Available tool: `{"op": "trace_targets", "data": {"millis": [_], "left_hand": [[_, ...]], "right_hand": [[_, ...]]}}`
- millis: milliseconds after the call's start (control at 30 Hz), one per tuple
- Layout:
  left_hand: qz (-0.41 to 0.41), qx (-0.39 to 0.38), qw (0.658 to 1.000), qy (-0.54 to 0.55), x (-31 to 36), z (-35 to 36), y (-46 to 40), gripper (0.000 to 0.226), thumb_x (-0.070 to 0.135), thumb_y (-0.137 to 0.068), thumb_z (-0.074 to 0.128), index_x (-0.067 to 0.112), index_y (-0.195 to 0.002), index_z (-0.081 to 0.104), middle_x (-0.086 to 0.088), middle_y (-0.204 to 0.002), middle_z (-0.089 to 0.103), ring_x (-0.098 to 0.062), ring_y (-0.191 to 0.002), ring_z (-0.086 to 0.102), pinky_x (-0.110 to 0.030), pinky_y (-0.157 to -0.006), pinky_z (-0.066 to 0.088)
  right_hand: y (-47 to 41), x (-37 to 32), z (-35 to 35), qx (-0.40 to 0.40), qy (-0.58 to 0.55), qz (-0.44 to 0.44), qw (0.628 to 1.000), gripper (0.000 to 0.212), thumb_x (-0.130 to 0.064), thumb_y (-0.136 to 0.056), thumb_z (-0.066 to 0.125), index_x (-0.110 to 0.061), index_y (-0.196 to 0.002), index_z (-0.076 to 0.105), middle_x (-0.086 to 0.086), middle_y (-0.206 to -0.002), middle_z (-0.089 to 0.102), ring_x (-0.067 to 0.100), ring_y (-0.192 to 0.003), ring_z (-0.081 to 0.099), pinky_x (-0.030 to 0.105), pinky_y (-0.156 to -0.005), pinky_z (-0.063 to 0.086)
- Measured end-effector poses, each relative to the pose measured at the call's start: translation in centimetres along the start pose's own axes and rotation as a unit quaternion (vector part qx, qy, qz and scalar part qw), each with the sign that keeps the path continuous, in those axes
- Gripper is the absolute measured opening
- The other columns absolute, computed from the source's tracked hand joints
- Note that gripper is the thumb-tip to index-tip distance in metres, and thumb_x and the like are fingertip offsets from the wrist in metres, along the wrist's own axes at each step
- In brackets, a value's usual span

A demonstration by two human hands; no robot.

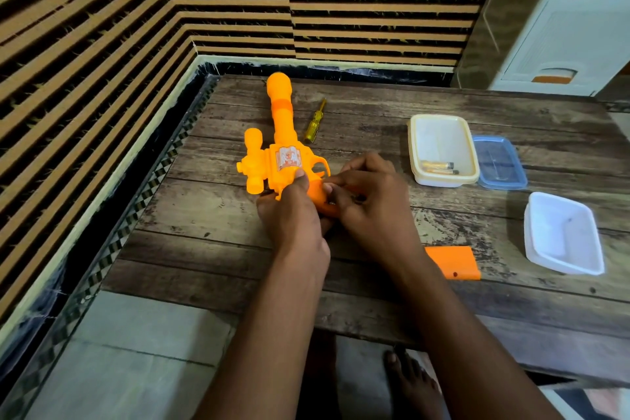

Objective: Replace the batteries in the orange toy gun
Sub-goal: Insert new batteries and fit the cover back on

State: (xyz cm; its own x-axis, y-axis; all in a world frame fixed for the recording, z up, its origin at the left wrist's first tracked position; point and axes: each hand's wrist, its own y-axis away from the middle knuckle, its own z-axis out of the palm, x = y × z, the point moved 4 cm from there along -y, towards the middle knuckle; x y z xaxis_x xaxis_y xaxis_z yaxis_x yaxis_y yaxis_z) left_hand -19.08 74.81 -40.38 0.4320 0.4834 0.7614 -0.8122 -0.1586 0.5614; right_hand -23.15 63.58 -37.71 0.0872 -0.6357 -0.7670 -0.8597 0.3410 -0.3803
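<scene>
On the wooden table point(375, 300), orange toy gun point(279, 147) lies flat. Left hand point(293, 215) grips its handle; right hand point(371, 204) pinches at the handle's battery bay. Beyond grip: yellow screwdriver point(315, 123). Right: batteries point(438, 168) in tub point(414, 147), orange cover point(453, 262).

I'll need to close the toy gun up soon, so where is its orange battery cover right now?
The orange battery cover lies flat on the wooden table, right of the right forearm and left of the empty white tub.
</scene>
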Motion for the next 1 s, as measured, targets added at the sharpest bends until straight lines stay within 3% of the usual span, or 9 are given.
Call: {"op": "trace_targets", "data": {"millis": [67,167,233,333,667,900,1000], "left_hand": [[-0.004,-0.003,1.000,0.007,0.08,0.05,0.02,0.031,0.017,-0.096,0.069,0.019,-0.127,0.062,-0.011,-0.115,0.075,-0.034,-0.098,0.075,-0.056,-0.075,0.064],[-0.009,-0.006,1.000,0.017,0.18,0.20,0.29,0.029,0.014,-0.097,0.069,0.017,-0.125,0.063,-0.012,-0.113,0.076,-0.034,-0.095,0.077,-0.060,-0.077,0.063],[-0.008,-0.002,1.000,0.011,0.17,0.18,0.38,0.030,0.015,-0.097,0.069,0.018,-0.126,0.063,-0.012,-0.114,0.075,-0.035,-0.097,0.076,-0.061,-0.079,0.062],[-0.009,-0.001,1.000,0.010,0.09,0.26,0.25,0.031,0.015,-0.097,0.069,0.020,-0.127,0.063,-0.012,-0.115,0.075,-0.036,-0.099,0.075,-0.062,-0.079,0.062],[-0.004,0.010,1.000,0.000,-0.05,0.12,0.04,0.035,0.016,-0.097,0.070,0.021,-0.130,0.062,-0.011,-0.119,0.074,-0.037,-0.104,0.073,-0.060,-0.078,0.062],[0.004,0.025,1.000,-0.011,-0.08,0.18,0.40,0.037,0.017,-0.097,0.070,0.018,-0.132,0.058,-0.010,-0.122,0.071,-0.035,-0.107,0.071,-0.056,-0.077,0.062],[0.003,0.018,1.000,-0.023,-0.23,0.06,0.17,0.034,0.020,-0.098,0.069,0.017,-0.130,0.059,-0.010,-0.120,0.073,-0.033,-0.102,0.073,-0.046,-0.066,0.064]], "right_hand": [[-0.10,0.10,0.06,-0.011,-0.037,0.047,0.998,0.018,-0.025,-0.088,0.071,-0.019,-0.096,0.085,-0.005,-0.092,0.059,0.020,-0.094,0.062,0.040,-0.078,0.054],[-0.17,0.08,-0.33,-0.019,-0.083,0.106,0.991,0.014,-0.011,-0.088,0.079,-0.019,-0.097,0.085,0.001,-0.093,0.065,0.001,-0.089,0.063,0.011,-0.074,0.047],[-0.26,0.25,-0.55,-0.015,-0.110,0.145,0.983,0.015,-0.004,-0.084,0.081,-0.017,-0.091,0.084,-0.002,-0.089,0.067,-0.009,-0.080,0.062,0.003,-0.068,0.044],[-0.46,0.46,-0.52,-0.015,-0.152,0.182,0.971,0.016,0.003,-0.080,0.083,-0.013,-0.084,0.082,-0.009,-0.081,0.068,-0.012,-0.069,0.064,0.006,-0.063,0.048],[-0.67,0.38,-0.89,-0.030,-0.191,0.198,0.961,0.021,0.010,-0.079,0.081,-0.011,-0.075,0.081,-0.013,-0.063,0.070,-0.004,-0.061,0.067,0.013,-0.061,0.055],[-0.56,0.54,-0.68,-0.003,-0.151,0.229,0.962,0.017,0.002,-0.076,0.083,-0.015,-0.074,0.083,-0.007,-0.069,0.075,0.008,-0.070,0.073,0.039,-0.076,0.064],[-0.48,0.39,-0.58,0.007,-0.138,0.237,0.962,0.016,0.000,-0.076,0.081,-0.016,-0.072,0.082,-0.006,-0.067,0.075,0.009,-0.069,0.072,0.040,-0.075,0.064]]}}
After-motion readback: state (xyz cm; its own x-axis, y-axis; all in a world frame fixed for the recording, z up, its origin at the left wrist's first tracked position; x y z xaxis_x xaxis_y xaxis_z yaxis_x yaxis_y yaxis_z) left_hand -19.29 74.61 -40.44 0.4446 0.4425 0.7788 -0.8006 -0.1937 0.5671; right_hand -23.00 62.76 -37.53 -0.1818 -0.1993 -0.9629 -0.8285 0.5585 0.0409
